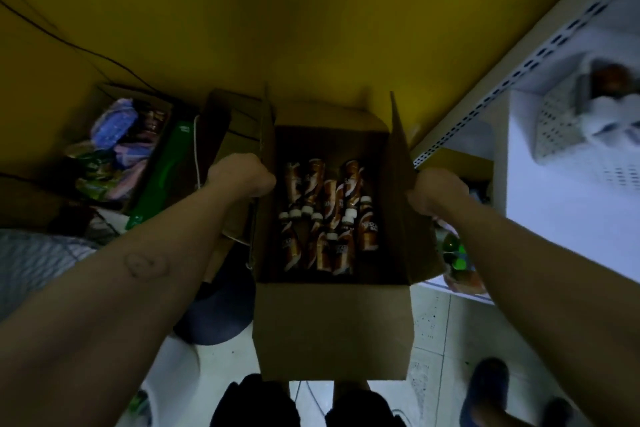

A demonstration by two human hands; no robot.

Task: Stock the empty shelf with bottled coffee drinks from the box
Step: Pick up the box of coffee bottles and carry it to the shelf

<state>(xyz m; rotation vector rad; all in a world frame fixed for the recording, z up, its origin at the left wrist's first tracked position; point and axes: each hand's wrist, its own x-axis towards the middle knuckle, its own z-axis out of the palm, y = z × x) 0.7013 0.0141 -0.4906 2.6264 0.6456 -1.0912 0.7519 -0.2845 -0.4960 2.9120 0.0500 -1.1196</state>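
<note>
An open cardboard box (332, 329) stands in front of me, flaps up. Inside lie several brown coffee bottles (327, 218) with white caps, tumbled on their sides in two rough rows. My left hand (242, 177) is closed on the box's left flap (264, 135). My right hand (436, 196) is closed on the right flap (401, 163). Both forearms reach forward on either side of the box. The white shelf unit (561, 191) rises at the right.
Another cardboard box (114, 149) with colourful snack packets stands at the left, beside a green carton (162, 173). A yellow wall fills the background. A white basket (568, 121) sits on the shelf. Green items (455, 253) lie low by the shelf. Blue slippers (485, 388) show on the tiled floor.
</note>
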